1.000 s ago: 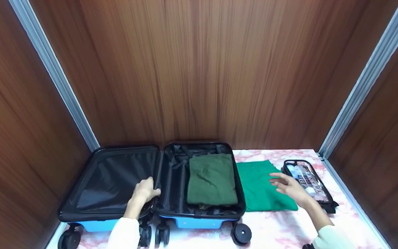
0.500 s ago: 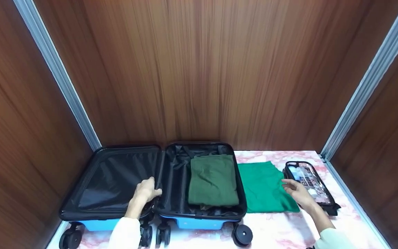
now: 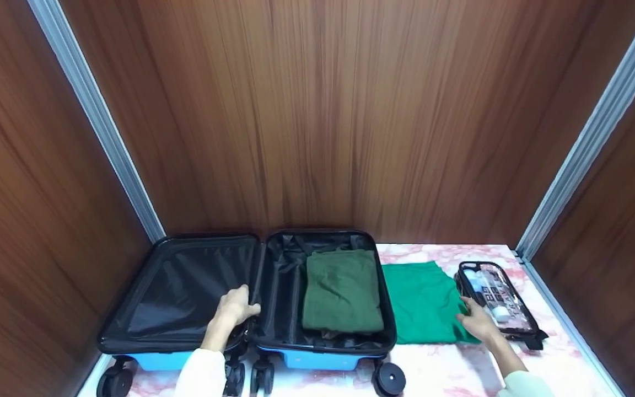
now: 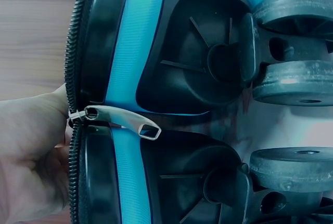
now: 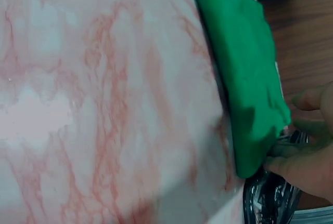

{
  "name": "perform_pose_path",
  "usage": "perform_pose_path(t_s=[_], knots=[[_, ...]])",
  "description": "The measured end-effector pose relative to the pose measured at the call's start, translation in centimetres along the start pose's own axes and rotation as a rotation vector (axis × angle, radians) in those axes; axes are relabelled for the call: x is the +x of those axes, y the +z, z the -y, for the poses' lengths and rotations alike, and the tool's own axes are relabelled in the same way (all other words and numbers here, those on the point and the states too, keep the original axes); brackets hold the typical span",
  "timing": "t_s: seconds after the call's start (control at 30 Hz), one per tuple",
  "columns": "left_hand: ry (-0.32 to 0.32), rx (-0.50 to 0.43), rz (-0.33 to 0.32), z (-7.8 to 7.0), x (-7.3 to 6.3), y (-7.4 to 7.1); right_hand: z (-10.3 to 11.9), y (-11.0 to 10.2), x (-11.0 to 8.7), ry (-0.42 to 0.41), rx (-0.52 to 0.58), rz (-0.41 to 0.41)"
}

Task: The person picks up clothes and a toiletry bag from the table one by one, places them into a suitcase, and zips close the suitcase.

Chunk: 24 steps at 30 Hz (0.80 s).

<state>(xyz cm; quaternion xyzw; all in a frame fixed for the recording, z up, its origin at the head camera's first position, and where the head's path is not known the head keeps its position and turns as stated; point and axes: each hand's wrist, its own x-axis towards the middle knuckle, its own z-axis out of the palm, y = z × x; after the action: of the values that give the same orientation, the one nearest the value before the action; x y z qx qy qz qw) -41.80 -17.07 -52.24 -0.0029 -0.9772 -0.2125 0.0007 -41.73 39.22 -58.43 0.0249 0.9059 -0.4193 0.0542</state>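
A blue suitcase (image 3: pixel 322 361) lies spread open with black-lined halves. My left hand (image 3: pixel 233 306) rests on the inner rim between the halves, thumb spread toward the right half; in the left wrist view its fingers are hidden behind the zipper (image 4: pixel 74 78). A folded dark green garment (image 3: pixel 343 292) lies in the right half. Beside the suitcase is a folded bright green cloth (image 3: pixel 422 303). My right hand (image 3: pixel 476 321) is at this cloth's right edge, thumb and fingers apart. In the right wrist view its fingertips touch the cloth's corner (image 5: pixel 252 156).
A black-edged clear pouch (image 3: pixel 499 298) with bottles inside lies just right of my right hand. Wood-grain panels (image 3: pixel 323 121) enclose the back and sides. The suitcase's black wheels (image 3: pixel 389 379) stick out toward me over the pink-marbled tabletop (image 3: pixel 433 369).
My right hand has moved right and down, from above the green cloth to its right edge. My left hand stays on the suitcase rim. The view has shifted slightly.
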Motion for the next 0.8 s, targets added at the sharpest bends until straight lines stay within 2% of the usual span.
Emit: perform_pose_path(t_s=[0.23, 0.43, 0.57, 0.63, 0.7, 0.8], knots=[[-0.006, -0.004, -0.009, 0.0, -0.1, 0.2, 0.5, 0.7, 0.3, 0.053, -0.155, -0.053], [-0.01, -0.006, -0.005, 0.2, 0.0, 0.1, 1.1, 1.0, 0.7, 0.111, -0.195, -0.097], [-0.02, -0.009, -0.004, 0.3, 0.1, 0.2, 1.3, 1.0, 1.2, 0.124, -0.178, -0.104], [-0.026, -0.011, -0.004, 0.3, 0.1, 0.2, 1.2, 1.0, 1.5, 0.126, -0.144, -0.094], [-0.027, -0.011, -0.006, 0.2, 0.1, 0.3, 1.0, 0.9, 1.7, 0.152, -0.044, -0.065], [-0.011, -0.007, -0.015, 0.2, 0.2, 0.4, 0.4, 0.9, 1.9, 0.226, 0.196, -0.01]])
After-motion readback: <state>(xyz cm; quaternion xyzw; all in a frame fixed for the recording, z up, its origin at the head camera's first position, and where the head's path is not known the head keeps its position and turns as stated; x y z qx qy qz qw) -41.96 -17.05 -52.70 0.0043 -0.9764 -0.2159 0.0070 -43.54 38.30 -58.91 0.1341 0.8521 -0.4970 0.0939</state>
